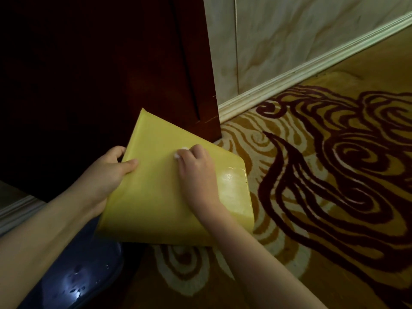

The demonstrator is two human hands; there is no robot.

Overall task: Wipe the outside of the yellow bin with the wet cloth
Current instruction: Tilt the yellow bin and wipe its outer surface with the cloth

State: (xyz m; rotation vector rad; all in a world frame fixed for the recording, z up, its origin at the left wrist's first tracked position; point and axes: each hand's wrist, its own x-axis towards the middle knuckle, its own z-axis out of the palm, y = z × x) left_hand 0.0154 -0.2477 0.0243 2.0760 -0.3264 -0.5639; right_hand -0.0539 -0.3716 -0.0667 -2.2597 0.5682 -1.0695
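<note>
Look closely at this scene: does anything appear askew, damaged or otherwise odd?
The flat-sided yellow plastic bin is tipped off upright, the left hand gripping its edge, the right hand pressing a small white cloth on its side. A pale glossy patch marks one corner: wetness or glare, unclear.

Yellow bin (156,192): no lettering that can be read.
Carpet (334,175): swirl pattern only, no text.

The left hand (109,172) grips the tilted yellow bin (156,197) at its nine o'clock edge; the right hand (196,172) presses a white cloth (178,153) onto its face.
</note>
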